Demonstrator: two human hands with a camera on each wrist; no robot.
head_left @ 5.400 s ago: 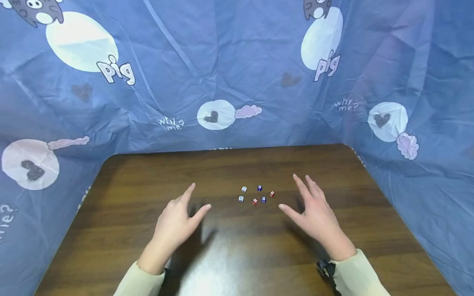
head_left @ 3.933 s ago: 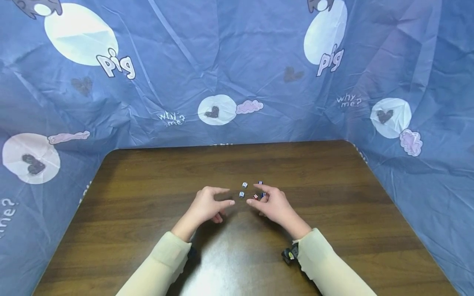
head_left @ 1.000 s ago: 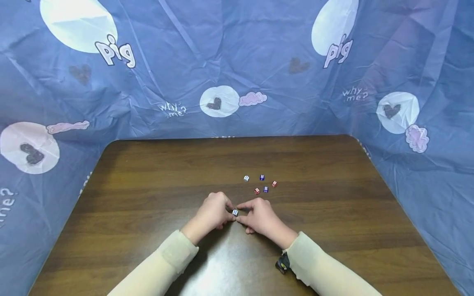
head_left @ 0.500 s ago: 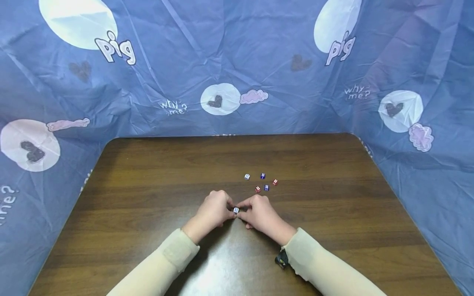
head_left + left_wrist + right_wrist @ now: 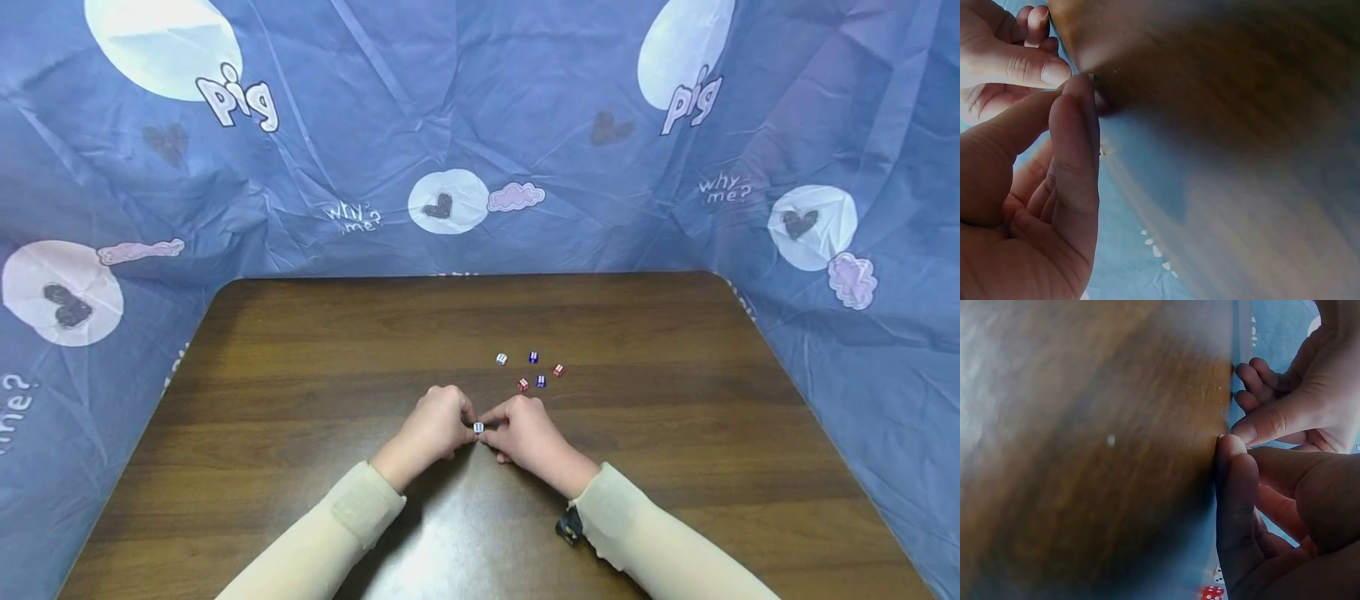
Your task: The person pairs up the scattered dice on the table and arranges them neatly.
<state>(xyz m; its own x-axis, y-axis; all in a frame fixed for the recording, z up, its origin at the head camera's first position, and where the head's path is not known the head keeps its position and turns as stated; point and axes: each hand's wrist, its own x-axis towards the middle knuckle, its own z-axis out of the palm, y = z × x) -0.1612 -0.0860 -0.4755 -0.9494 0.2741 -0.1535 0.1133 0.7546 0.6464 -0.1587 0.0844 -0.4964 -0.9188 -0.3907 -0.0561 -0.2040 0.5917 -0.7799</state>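
Between the fingertips of both hands, at the middle of the table, sits a small white die point(image 5: 478, 427) with dark pips. My left hand point(image 5: 437, 423) pinches it from the left with thumb and forefinger. From the right, the thumb and forefinger of my right hand point(image 5: 531, 435) pinch the same die, so the fingertips of the two hands nearly meet. In both wrist views the fingers hide most of this die. Behind the hands lie a second white die point(image 5: 501, 359), two blue dice point(image 5: 533, 357) and two red dice point(image 5: 558, 370), loosely grouped.
The brown wood-grain table point(image 5: 315, 333) has rounded far corners. A blue printed cloth point(image 5: 570, 225) hangs behind it and along both sides. A small black device point(image 5: 570, 526) is on the right wrist, below the sleeve cuff.
Both hands came in from apart with spread fingers, and one white die moved from the group towards the near side between them. Over the last half second the hands have hardly moved.
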